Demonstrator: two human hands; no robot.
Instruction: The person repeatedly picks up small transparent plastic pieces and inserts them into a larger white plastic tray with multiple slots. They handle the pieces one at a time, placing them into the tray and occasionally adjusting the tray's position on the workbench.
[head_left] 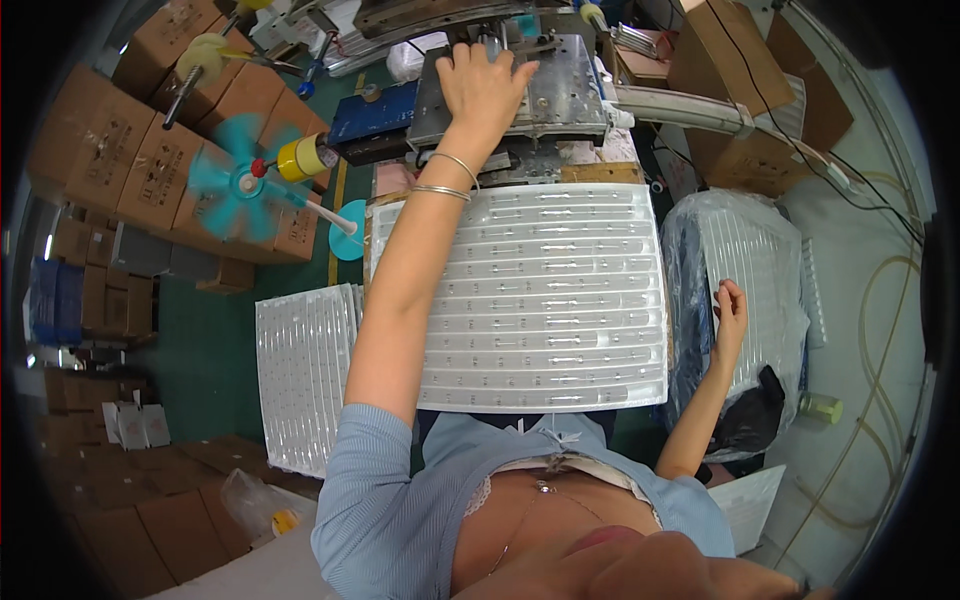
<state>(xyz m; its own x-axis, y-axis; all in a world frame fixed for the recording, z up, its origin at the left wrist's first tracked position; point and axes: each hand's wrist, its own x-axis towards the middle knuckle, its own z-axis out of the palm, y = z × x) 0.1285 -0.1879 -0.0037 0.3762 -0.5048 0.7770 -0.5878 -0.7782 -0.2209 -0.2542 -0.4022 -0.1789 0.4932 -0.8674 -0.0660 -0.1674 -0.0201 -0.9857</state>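
Observation:
My left hand reaches forward over the steel bed of a bench machine, fingers spread and fingertips by the metal fittings at its middle. Nothing shows in that hand. My right hand is off to the right with its fingers curled together, over a stack of white trays wrapped in clear plastic. Whether it pinches something small, I cannot make out. Between my arms lies a white ribbed tray with many long rows, several holding thin clear tube-like pieces. My left forearm hides part of its left side.
A teal fan stands left of the machine, near a yellow roller. More white trays stand at lower left. Cardboard boxes fill the far left; an opened carton stands back right. Hoses hang along the right wall.

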